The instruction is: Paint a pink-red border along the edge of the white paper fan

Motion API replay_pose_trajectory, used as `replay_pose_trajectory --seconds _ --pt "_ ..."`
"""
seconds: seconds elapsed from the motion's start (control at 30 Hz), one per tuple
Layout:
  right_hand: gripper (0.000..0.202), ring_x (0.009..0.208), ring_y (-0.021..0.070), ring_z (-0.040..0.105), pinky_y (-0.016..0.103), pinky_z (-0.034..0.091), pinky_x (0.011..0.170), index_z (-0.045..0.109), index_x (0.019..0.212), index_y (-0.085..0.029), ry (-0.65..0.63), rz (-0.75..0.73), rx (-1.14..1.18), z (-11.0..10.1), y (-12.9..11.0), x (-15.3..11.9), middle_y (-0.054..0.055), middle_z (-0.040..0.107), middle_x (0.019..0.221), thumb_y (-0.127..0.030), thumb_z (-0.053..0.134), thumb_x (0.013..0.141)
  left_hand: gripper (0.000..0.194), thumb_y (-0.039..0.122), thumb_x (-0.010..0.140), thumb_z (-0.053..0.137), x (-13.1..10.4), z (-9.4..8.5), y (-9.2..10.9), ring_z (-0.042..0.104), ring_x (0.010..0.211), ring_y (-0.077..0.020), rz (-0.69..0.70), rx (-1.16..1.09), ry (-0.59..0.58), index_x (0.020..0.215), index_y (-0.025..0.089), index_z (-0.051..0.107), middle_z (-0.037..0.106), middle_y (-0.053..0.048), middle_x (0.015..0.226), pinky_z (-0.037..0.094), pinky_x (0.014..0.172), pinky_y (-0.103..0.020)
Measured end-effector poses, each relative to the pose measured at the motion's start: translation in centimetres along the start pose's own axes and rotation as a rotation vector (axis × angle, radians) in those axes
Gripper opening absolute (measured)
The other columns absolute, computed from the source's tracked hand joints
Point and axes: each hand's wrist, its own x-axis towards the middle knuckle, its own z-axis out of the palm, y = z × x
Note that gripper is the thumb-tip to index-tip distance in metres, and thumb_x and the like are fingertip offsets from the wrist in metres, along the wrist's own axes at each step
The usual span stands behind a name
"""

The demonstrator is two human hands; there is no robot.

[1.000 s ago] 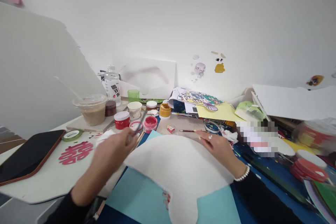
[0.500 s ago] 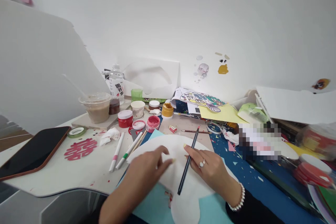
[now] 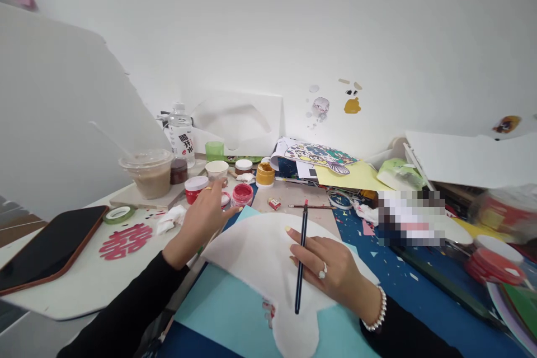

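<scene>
My right hand (image 3: pixel 325 263) rests on a white fan-shaped sheet (image 3: pixel 247 246) and holds a slim dark pen (image 3: pixel 301 268) with a reddish tip pointing away from me. Under the white sheet lies light blue paper (image 3: pixel 222 296). My left hand (image 3: pixel 205 212) is raised over the left side with thumb and fingers apart, holding nothing I can see. Close to its fingers stand an open jar of red paint (image 3: pixel 242 194), a paper cup (image 3: pixel 217 169) and a lidded red paint jar (image 3: pixel 195 185), which the hand partly hides. Two markers lie mostly hidden under it.
On the left are a phone (image 3: pixel 50 243), green tape (image 3: pixel 118 213), a red paper cut-out (image 3: pixel 126 240), a crumpled tissue (image 3: pixel 171 219), a drink cup (image 3: pixel 147 173) and a water bottle (image 3: pixel 181 137). Behind stands a yellow paint jar (image 3: pixel 265 174); a thin brush (image 3: pixel 312 207) lies nearer. Red jars (image 3: pixel 495 263) stand right.
My left hand has moved from over the white sheet up and left toward the paint jars. My right hand stays on the sheet; the pen in it now stands more upright in view.
</scene>
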Motion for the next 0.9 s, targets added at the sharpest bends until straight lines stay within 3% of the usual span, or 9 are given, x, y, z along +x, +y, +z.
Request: replay_pose_trajectory --seconds 0.13,0.23,0.37,0.43,0.53,0.63,0.73,0.8,0.9 --pt "0.019 0.057 0.0115 0.057 0.024 0.045 0.051 0.052 0.098 -0.018 -0.014 0.006 0.012 0.0 -0.1 0.0 0.009 0.064 0.104 -0.014 0.047 0.08 0.086 0.039 0.067 0.058 1.3 1.5 -0.2 0.043 0.111 -0.0319 0.023 -0.075 0.002 0.131 0.004 0.012 0.045 -0.022 0.119 0.038 0.086 -0.04" --pt "0.023 0.065 0.0136 0.059 0.025 0.046 0.055 0.049 0.102 -0.017 0.009 0.018 0.029 0.0 0.3 -0.1 0.012 0.064 0.103 -0.016 0.047 0.08 0.095 0.037 0.065 0.061 1.2 1.2 0.1 0.039 0.115 -0.032 0.057 -0.128 0.007 0.132 0.002 0.003 0.038 -0.026 0.124 0.035 0.09 -0.041" --pt "0.021 0.069 0.0153 0.059 0.027 0.047 0.061 0.052 0.098 -0.016 0.061 0.118 0.058 -0.8 1.9 -0.6 0.01 0.067 0.089 -0.014 0.049 0.077 0.064 0.038 0.074 0.051 -1.5 -0.4 0.5 0.047 0.108 -0.0254 0.098 -0.212 0.022 0.127 0.014 0.024 0.05 -0.014 0.114 0.039 0.087 -0.039" --pt "0.013 0.073 0.0156 0.059 0.027 0.047 0.063 0.056 0.089 -0.016 0.076 0.222 0.097 -1.5 2.8 -0.9 0.008 0.066 0.082 -0.017 0.049 0.077 0.048 0.042 0.078 0.045 -3.5 -0.9 0.2 0.056 0.094 -0.0213 0.063 -0.305 -0.079 0.118 0.016 0.035 0.058 -0.009 0.1 0.046 0.078 -0.034" --pt "0.021 0.066 0.0144 0.059 0.026 0.046 0.061 0.06 0.077 -0.017 0.073 0.427 0.217 -2.3 3.7 -1.3 0.005 0.064 0.068 -0.022 0.04 0.082 0.043 0.046 0.078 0.044 -6.7 -0.9 -0.7 0.056 0.092 -0.0212 0.094 -0.288 -0.067 0.111 0.019 0.04 0.058 -0.008 0.101 0.046 0.078 -0.035" --pt "0.033 0.059 0.0124 0.056 0.025 0.044 0.054 0.055 0.105 -0.016 0.079 0.723 0.5 -2.5 4.0 -1.5 0.004 0.064 0.071 -0.028 0.029 0.087 0.046 0.047 0.077 0.047 -8.8 -0.5 -0.9 0.05 0.105 -0.0244 0.249 -0.199 -0.15 0.115 0.023 0.039 0.051 -0.009 0.117 0.042 0.085 -0.037" --pt "0.037 0.058 0.0111 0.055 0.024 0.044 0.052 0.046 0.117 -0.019 0.034 0.832 0.78 -2.2 3.6 -1.4 0.006 0.065 0.087 -0.032 0.037 0.085 0.058 0.046 0.077 0.049 -8.8 -0.1 0.0 0.038 0.118 -0.0265 0.393 -0.151 -0.252 0.127 0.026 0.028 0.04 -0.008 0.13 0.037 0.092 -0.04" --pt "0.027 0.057 0.0103 0.053 0.023 0.044 0.052 0.056 0.101 -0.018 -0.033 0.872 0.898 -1.9 2.9 -1.3 0.005 0.064 0.082 -0.033 0.045 0.081 0.061 0.046 0.078 0.048 -7.9 0.4 0.5 0.033 0.121 -0.0266 0.448 -0.137 -0.272 0.13 0.025 0.024 0.035 -0.009 0.134 0.033 0.096 -0.041" --pt "0.025 0.044 0.0074 0.044 0.02 0.037 0.043 0.056 0.065 -0.015 -0.11 0.96 0.998 -1.5 1.4 -1.0 -0.001 0.054 0.05 -0.036 0.051 0.077 0.051 0.042 0.082 0.042 -6.3 1.5 0.7 0.034 0.12 -0.0234 0.49 -0.125 -0.235 0.127 0.023 0.029 0.038 -0.008 0.131 0.029 0.098 -0.04"
